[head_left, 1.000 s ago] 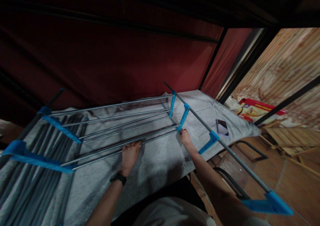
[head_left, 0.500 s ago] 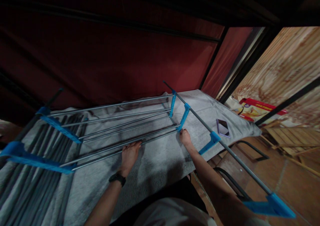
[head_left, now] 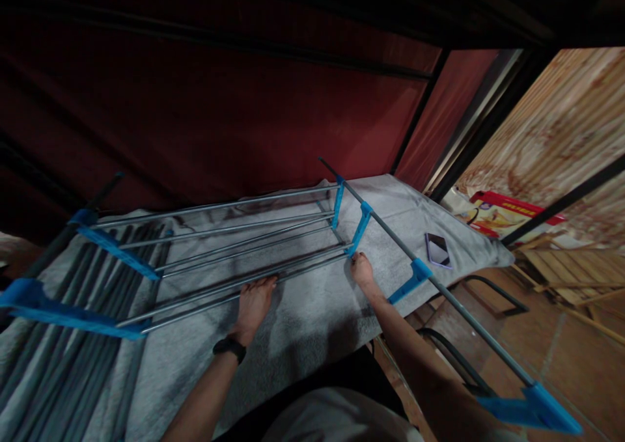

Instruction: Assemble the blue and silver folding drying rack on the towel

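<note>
A rack of thin grey metal rods (head_left: 234,234) joined by bright blue plastic brackets lies across a pale grey towel (head_left: 312,318) on a raised surface. About six long rods run side by side from 9 o'clock to 3 o'clock. Six blue brackets show: two at 9 o'clock, three along the slanting grey side pole (head_left: 439,289) towards 3 o'clock, and one at 5 o'clock at that pole's near end.

The left hand (head_left: 254,302), with one black watch on its wrist, has its fingers curled over the nearest rod (head_left: 209,297) at the middle of the picture. The right hand (head_left: 362,269) is pinched shut on that rod's end, touching the blue bracket (head_left: 359,228) at 1 o'clock from it.

One dark smartphone (head_left: 437,249) lies on the towel at 3 o'clock. One red box (head_left: 512,215) sits beyond it, well apart.
</note>
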Available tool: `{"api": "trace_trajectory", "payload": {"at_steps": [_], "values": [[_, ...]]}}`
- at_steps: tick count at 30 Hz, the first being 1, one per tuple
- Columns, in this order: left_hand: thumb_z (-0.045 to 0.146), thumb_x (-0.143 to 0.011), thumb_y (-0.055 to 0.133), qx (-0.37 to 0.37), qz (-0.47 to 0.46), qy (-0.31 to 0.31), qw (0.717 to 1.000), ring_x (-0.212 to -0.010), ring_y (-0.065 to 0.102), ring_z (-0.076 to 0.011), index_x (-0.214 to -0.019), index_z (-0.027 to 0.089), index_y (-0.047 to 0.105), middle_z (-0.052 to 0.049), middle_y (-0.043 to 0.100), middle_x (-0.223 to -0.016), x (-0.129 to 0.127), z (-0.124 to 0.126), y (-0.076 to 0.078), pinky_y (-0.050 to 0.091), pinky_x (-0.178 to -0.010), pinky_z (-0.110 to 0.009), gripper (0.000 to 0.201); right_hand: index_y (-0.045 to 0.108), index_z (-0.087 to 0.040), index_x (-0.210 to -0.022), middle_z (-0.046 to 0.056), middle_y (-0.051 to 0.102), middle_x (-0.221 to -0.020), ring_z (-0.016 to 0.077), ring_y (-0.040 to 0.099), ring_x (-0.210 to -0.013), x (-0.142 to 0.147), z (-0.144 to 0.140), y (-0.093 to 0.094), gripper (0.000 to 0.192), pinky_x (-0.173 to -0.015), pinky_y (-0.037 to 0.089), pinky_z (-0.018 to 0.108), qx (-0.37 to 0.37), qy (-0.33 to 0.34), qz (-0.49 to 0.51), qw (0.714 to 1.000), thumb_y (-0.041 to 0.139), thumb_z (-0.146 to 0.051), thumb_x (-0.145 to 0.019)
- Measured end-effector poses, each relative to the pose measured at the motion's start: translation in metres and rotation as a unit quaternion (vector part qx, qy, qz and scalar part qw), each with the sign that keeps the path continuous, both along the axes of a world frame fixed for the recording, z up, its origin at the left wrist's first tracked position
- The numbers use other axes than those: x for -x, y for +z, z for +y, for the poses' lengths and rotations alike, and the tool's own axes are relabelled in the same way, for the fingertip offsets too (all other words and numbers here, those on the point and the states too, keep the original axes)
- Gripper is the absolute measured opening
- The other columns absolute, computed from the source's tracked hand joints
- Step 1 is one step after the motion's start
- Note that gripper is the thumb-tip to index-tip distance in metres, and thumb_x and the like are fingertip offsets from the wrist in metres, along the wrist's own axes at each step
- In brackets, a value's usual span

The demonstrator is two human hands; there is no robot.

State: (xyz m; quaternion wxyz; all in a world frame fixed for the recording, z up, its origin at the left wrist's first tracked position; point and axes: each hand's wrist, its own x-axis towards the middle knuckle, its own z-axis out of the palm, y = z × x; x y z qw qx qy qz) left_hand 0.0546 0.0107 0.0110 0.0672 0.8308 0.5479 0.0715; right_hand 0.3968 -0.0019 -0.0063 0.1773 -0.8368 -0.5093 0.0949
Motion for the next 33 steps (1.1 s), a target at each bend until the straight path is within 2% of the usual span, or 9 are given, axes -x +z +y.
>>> {"api": "trace_trajectory", "payload": {"at_steps": [9,13,15,18,21,25,28,30,33], "values": [[0.019,-0.105,0.045,0.005,-0.031,0.001,1.000,-0.122,0.069,-0.0291,-0.134,0.020,0.071,-0.011,0.076,-0.131,-0.003,-0.001,-0.004,0.048,-0.107,-0.045,0.039,0.073,-0.007,-0.117,0.017,0.072,-0.110,0.0203,0.069,-0.091,0.005,-0.006,0.000,0.036,-0.082,0.048,0.026,-0.007,0.006,0.003,1.000,0.050,-0.005,-0.090],[0.017,-0.103,0.049,-0.036,-0.033,0.003,0.999,-0.132,0.062,-0.0278,-0.141,0.015,0.065,-0.013,0.070,-0.141,-0.005,-0.016,-0.002,0.045,-0.115,-0.044,0.041,0.072,-0.005,-0.117,0.018,0.071,-0.102,0.0252,0.068,-0.096,0.002,-0.008,-0.005,0.035,-0.089,0.049,0.030,-0.013,0.023,0.016,1.000,0.050,-0.011,-0.090],[0.017,-0.103,0.051,-0.066,-0.035,0.025,0.997,-0.134,0.061,-0.0286,-0.146,0.013,0.060,-0.015,0.067,-0.145,-0.002,-0.032,-0.007,0.045,-0.117,-0.045,0.045,0.069,-0.004,-0.123,0.019,0.069,-0.102,0.0281,0.067,-0.099,0.003,-0.013,-0.013,0.040,-0.092,0.050,0.034,-0.052,0.018,0.028,0.998,0.051,-0.016,-0.090],[0.016,-0.103,0.048,-0.112,-0.066,0.058,0.990,-0.125,0.065,-0.0284,-0.144,0.017,0.063,-0.013,0.070,-0.139,0.012,-0.060,-0.017,0.051,-0.111,-0.047,0.043,0.062,-0.003,-0.133,0.021,0.066,-0.109,0.0329,0.064,-0.105,0.011,-0.030,-0.021,0.051,-0.096,0.051,0.044,-0.165,0.007,0.039,0.986,0.050,-0.025,-0.089],[0.015,-0.104,0.045,-0.179,-0.145,0.080,0.970,-0.114,0.069,-0.0258,-0.132,0.022,0.070,-0.011,0.074,-0.124,0.035,-0.076,-0.017,0.057,-0.102,-0.044,0.039,0.065,-0.013,-0.126,0.018,0.064,-0.112,0.0334,0.062,-0.110,0.032,-0.045,-0.012,0.043,-0.102,0.050,0.050,-0.256,0.052,0.067,0.963,0.048,-0.030,-0.090],[0.024,-0.105,0.047,-0.274,-0.280,0.157,0.906,-0.108,0.069,-0.0251,-0.123,0.021,0.073,-0.011,0.073,-0.113,0.071,-0.061,0.013,0.059,-0.097,-0.041,0.032,0.068,-0.022,-0.119,0.012,0.066,-0.117,0.0276,0.063,-0.116,0.074,-0.041,0.034,0.032,-0.103,0.051,0.045,-0.314,0.174,0.144,0.922,0.047,-0.027,-0.095],[0.030,-0.102,0.048,-0.289,-0.332,0.210,0.873,-0.106,0.068,-0.0270,-0.117,0.017,0.075,-0.013,0.072,-0.109,0.092,-0.033,0.043,0.057,-0.099,-0.043,0.033,0.070,-0.022,-0.115,0.011,0.067,-0.115,0.0258,0.063,-0.115,0.101,-0.022,0.065,0.031,-0.105,0.051,0.043,-0.338,0.214,0.165,0.902,0.046,-0.023,-0.095],[0.033,-0.100,0.049,-0.258,-0.339,0.212,0.880,-0.106,0.068,-0.0279,-0.113,0.017,0.076,-0.013,0.072,-0.109,0.101,-0.015,0.056,0.056,-0.101,-0.044,0.033,0.071,-0.022,-0.111,0.011,0.068,-0.112,0.0250,0.064,-0.112,0.109,-0.007,0.073,0.030,-0.104,0.051,0.042,-0.336,0.225,0.179,0.897,0.046,-0.021,-0.094],[0.037,-0.095,0.053,-0.201,-0.323,0.187,0.906,-0.107,0.069,-0.0300,-0.108,0.019,0.077,-0.013,0.074,-0.108,0.107,0.008,0.062,0.056,-0.102,-0.046,0.033,0.073,-0.022,-0.104,0.009,0.070,-0.107,0.0241,0.067,-0.105,0.104,0.010,0.069,0.028,-0.099,0.054,0.040,-0.316,0.212,0.205,0.902,0.048,-0.019,-0.090]]}}
